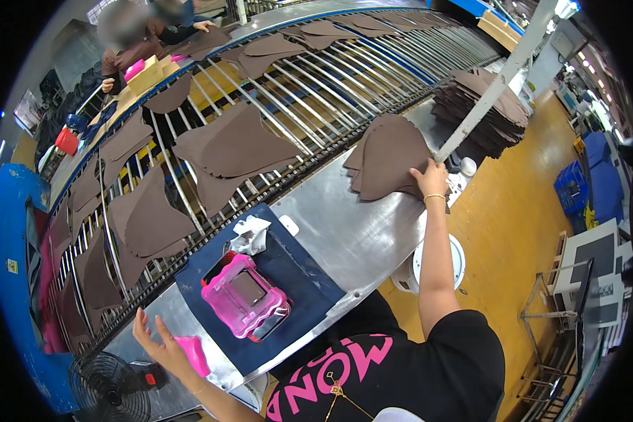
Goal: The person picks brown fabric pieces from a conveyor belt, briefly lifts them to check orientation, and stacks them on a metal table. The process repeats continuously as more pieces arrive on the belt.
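My right hand (432, 180) is at the right edge of a small fanned stack of brown cut sheet pieces (390, 158), its thumb on top and its other fingers curled at the edge. The stack lies on the metal table (316, 218). My left hand (156, 343) is raised over the table's left part with fingers apart and nothing in it. Beside it lies a pink curved object (193, 355). Between my arms, a pink plastic-framed box (246, 295) rests on a dark blue mat (295, 271), with crumpled white paper (250, 235) behind it.
A roller conveyor (316, 91) carrying brown pieces (235, 144) curves past the table. A taller pile of brown pieces (482, 112) stands at the far right, near a slanted metal post (499, 81). A black fan (110, 387) is at lower left. Across the conveyor sits another person (137, 53).
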Demonstrator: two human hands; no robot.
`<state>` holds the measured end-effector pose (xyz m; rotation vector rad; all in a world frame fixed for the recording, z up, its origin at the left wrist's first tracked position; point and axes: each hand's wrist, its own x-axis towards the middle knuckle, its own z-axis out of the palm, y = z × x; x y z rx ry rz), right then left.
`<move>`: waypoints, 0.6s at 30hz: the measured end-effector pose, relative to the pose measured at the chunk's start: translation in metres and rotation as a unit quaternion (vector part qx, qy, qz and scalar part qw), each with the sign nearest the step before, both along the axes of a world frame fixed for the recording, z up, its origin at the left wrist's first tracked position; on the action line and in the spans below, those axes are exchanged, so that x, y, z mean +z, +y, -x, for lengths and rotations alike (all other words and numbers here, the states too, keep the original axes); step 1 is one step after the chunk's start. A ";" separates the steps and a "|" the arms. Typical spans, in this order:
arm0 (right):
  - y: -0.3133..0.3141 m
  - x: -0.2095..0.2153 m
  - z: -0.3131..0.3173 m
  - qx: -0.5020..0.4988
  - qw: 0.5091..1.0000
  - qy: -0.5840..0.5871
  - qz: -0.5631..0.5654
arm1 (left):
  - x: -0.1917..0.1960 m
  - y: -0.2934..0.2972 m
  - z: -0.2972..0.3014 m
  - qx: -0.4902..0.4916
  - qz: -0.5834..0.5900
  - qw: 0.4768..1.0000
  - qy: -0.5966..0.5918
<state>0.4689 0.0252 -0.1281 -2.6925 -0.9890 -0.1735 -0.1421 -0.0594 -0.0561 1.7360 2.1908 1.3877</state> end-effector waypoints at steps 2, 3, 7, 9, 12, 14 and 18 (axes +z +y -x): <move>-0.010 0.001 -0.025 -0.088 0.995 0.053 0.019 | 0.000 0.010 -0.012 -0.024 -0.013 1.000 -0.008; -0.013 0.001 -0.035 -0.083 0.995 0.055 0.023 | 0.001 0.013 -0.016 -0.031 -0.017 0.999 -0.008; -0.012 0.013 -0.031 -0.072 0.995 0.013 0.069 | 0.001 0.013 -0.020 -0.041 -0.021 0.999 -0.008; -0.009 0.025 -0.022 -0.065 0.994 -0.024 0.080 | 0.001 0.009 -0.022 -0.041 -0.029 0.999 -0.019; -0.012 0.024 -0.039 -0.008 0.992 -0.100 0.072 | -0.001 0.003 -0.022 -0.043 -0.039 0.998 -0.034; -0.013 0.040 -0.038 0.038 0.993 -0.031 0.106 | -0.003 -0.001 -0.021 -0.045 -0.038 0.998 -0.033; -0.013 0.076 -0.012 0.146 0.982 -0.107 0.054 | 0.000 -0.003 -0.024 -0.053 -0.038 0.998 -0.023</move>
